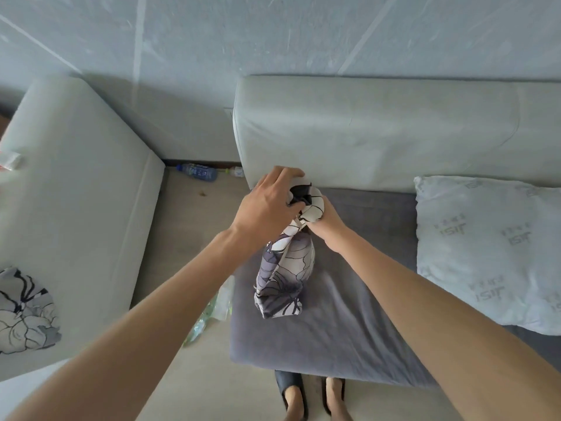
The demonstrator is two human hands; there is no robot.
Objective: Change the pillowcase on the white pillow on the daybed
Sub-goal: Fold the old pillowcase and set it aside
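Bunched pillowcase held above the daybed's left end

Both hands pinch the gathered top of the floral pillowcase [287, 268]: left hand [267, 205] curled over it, right hand [324, 218] gripping beneath. The white pillow [485, 250] lies well apart by the daybed [334, 329] right edge; bunched like this, the opening may stay hidden and the fabric twist
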